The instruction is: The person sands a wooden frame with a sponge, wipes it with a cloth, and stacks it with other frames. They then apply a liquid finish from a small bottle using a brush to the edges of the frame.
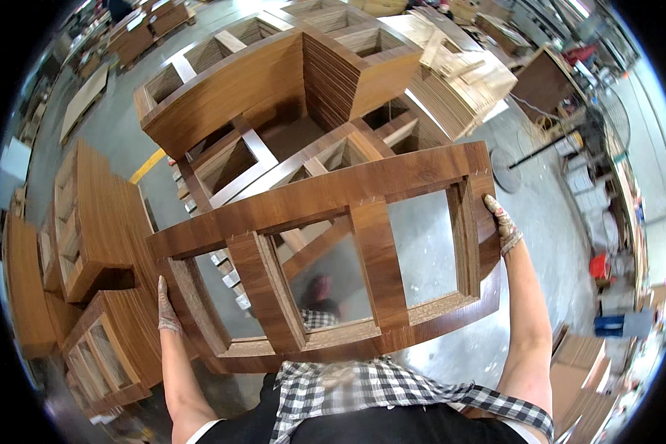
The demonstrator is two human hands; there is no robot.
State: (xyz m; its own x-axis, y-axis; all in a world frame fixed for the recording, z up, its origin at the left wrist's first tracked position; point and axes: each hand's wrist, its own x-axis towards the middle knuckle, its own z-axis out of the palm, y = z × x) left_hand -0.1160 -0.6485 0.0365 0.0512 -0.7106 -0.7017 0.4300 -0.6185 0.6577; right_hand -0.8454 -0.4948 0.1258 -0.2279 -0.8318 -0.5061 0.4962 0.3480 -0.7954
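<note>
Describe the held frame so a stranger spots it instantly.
Start at the tall brown stack at upper centre, then come down toward the checkered cloth. Just above it is a brown wooden frame with three openings. Unlike the stacked frames at left, it is held between the left hand and right hand.

A grey concrete floor (547,214) bears nearly everything. On it, a pallet (232,280) with pale blocks carries the central stack (229,89) of brown wooden frames and panels, which serves as landmark. Left of this stack, on the floor, run a yellow stripe (148,166) and, farther off, a flat pale board (85,102). More brown frame piles (107,222) stand nearer on that side. Right of the central stack, a standing fan's round base (505,172) rests on the floor.
</note>
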